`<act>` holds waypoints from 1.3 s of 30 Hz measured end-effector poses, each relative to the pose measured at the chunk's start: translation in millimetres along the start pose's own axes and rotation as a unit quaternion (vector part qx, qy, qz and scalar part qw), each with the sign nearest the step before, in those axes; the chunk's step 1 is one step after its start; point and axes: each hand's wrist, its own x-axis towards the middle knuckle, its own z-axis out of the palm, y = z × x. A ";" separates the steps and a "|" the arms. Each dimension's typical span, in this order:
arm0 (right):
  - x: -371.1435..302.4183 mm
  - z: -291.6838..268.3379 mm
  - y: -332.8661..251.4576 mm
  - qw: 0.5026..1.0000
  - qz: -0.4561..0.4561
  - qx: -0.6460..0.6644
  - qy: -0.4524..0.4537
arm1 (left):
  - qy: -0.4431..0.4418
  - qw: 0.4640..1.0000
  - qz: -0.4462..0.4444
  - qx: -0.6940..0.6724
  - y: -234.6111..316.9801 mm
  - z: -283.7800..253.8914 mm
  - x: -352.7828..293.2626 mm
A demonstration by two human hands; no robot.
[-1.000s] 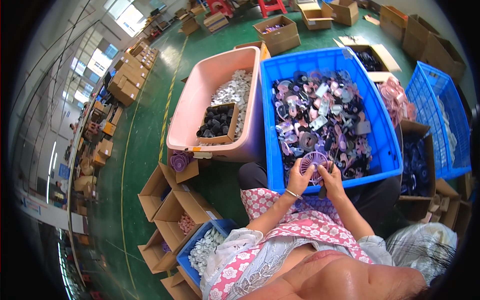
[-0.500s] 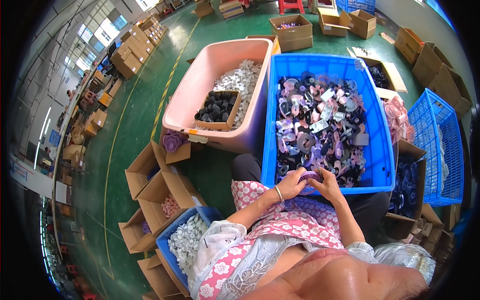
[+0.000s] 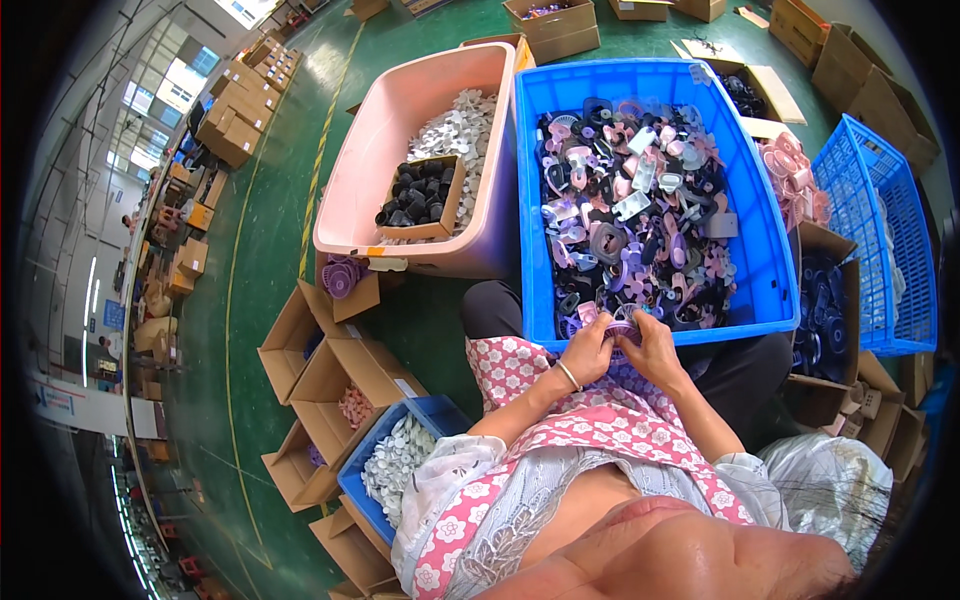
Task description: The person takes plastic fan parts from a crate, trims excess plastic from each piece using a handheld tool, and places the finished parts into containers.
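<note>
My left hand [image 3: 588, 350] and my right hand [image 3: 651, 350] are closed on opposite sides of a round purple plastic grille [image 3: 620, 328], with thin ribs like a small fan cover. Fingers hide much of it. It is held at the near rim of a blue bin [image 3: 785, 250], over my lap. Inside that bin lies a mixed heap of small plastic parts [image 3: 650, 215] in black, pink, purple and white.
Left of the blue bin stands a pink tub [image 3: 345, 200] with white parts and a box of black caps [image 3: 418, 195]. Open cartons [image 3: 290, 350] and a small blue crate [image 3: 352, 485] line my left. At right are a carton of dark parts [image 3: 825, 310] and a blue basket [image 3: 905, 310].
The view has shifted, so the bins sit higher in the picture. Both hands still hold the purple grille, now turned more edge-on and closer to the bin's rim.
</note>
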 end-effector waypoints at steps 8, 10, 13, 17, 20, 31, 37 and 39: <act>14.6 -1.5 -11.7 0.889 0.190 0.413 0.055 | 0.102 0.978 -0.073 -0.169 8.6 -11.2 34.6; 18.9 3.7 -11.0 0.853 0.201 0.473 0.087 | 0.148 0.970 -0.039 -0.189 21.8 -9.2 43.7; 23.2 11.1 -11.4 0.833 0.218 0.499 0.094 | 0.105 0.975 -0.047 -0.189 24.2 -18.2 48.0; 30.4 10.6 6.7 0.905 0.116 0.387 0.132 | 0.036 0.979 -0.047 -0.193 22.8 -22.9 48.2; 39.1 -9.5 4.2 0.964 -0.036 0.153 0.216 | 0.024 0.991 -0.005 -0.128 24.1 -25.3 50.5; 24.8 -14.1 6.0 0.997 -0.015 0.067 0.034 | -0.072 0.996 0.043 0.037 29.5 -29.8 37.0; 17.1 -12.6 7.3 0.998 0.002 0.031 0.046 | -0.062 0.998 0.007 0.004 32.7 -21.7 34.6; 14.1 -12.0 3.8 0.999 0.004 0.016 0.051 | -0.054 0.999 0.001 -0.004 27.1 -17.7 32.5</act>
